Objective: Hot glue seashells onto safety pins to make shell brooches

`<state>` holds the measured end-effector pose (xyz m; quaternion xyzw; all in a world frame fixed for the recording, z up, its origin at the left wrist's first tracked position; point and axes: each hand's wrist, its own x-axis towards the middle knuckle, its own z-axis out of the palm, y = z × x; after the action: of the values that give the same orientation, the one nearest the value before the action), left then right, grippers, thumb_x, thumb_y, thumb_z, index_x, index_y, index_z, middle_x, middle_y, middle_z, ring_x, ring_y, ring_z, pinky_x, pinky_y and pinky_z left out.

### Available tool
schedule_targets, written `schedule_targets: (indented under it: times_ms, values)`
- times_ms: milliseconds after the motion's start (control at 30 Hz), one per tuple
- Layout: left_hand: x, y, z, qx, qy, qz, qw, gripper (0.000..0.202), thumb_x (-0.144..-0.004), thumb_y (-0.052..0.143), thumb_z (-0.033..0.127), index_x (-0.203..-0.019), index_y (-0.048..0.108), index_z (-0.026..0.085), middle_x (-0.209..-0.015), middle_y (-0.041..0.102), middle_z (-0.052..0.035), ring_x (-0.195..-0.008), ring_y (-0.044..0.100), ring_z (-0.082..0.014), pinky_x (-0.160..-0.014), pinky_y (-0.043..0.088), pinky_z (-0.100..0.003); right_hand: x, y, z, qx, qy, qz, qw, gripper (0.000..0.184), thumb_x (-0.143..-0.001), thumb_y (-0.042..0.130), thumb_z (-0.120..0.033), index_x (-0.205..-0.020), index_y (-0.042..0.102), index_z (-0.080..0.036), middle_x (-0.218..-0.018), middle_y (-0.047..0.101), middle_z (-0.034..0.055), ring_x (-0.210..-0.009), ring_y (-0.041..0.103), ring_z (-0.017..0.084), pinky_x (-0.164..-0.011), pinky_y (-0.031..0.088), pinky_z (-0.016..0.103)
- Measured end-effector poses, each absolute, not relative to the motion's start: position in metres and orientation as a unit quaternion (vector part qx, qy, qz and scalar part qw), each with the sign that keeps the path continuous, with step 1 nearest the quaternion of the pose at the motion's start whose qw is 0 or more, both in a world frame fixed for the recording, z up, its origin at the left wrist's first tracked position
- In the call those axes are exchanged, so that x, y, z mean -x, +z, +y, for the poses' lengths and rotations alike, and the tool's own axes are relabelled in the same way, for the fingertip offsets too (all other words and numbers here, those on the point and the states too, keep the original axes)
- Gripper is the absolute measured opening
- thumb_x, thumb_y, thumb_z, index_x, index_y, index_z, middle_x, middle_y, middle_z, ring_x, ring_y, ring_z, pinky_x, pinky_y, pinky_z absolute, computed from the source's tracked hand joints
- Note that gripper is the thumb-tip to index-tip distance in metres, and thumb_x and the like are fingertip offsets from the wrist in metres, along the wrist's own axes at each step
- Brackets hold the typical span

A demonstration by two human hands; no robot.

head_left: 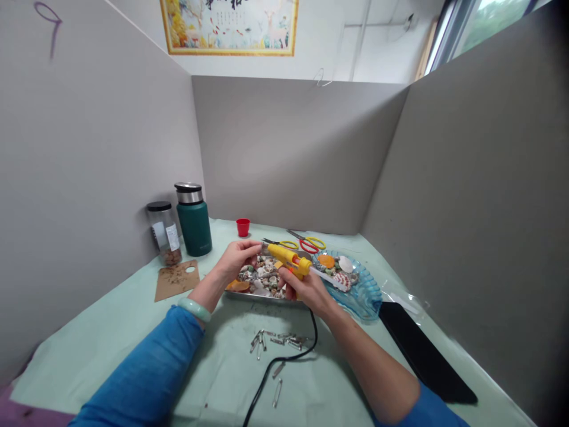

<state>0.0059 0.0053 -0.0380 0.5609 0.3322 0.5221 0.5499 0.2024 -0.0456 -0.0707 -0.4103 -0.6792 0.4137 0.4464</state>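
My right hand is wrapped round the handle of a yellow hot glue gun. A whitish glue stick sticks out of its rear, and the nozzle points left. Close to the nozzle tip, my left hand pinches something small that I cannot make out. Both hands are above a metal tray filled with shells and small stones, partly hidden by the hands and the gun. From below the gun, a black cord runs across the table towards me.
Several metal clips lie in front of the tray. A blue dish of shells stands right, beside a black slab. Behind are scissors and a red cup; left, a green bottle, jar and brown board.
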Motion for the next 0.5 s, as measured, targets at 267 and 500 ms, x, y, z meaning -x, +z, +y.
schedule_targets:
  times_ms: [267, 500]
  values:
    - [-0.0061, -0.0352, 0.0034, -0.552, 0.534, 0.335, 0.545, 0.029, -0.060, 0.078, 0.029, -0.078, 0.067, 0.009, -0.050, 0.053, 0.0034, -0.041, 0.045, -0.0051, -0.042, 0.036, -0.018, -0.2013, -0.0734, -0.0459, 0.415, 0.409, -0.688, 0.432, 0.046, -0.081, 0.052, -0.059, -0.066, 0.062, -0.017, -0.043, 0.051, -0.0015, -0.038, 0.044, 0.010, -0.041, 0.039, 0.023]
    - [-0.0058, -0.0363, 0.0039, -0.562, 0.522, 0.332, 0.549, 0.027, -0.062, 0.077, 0.027, -0.081, 0.069, 0.009, -0.050, 0.054, 0.0031, -0.041, 0.045, -0.0054, -0.042, 0.037, -0.019, -0.2027, -0.0696, -0.0460, 0.414, 0.406, -0.682, 0.446, 0.047, -0.081, 0.051, -0.060, -0.067, 0.062, -0.016, -0.045, 0.052, -0.0016, -0.040, 0.047, 0.010, -0.042, 0.040, 0.022]
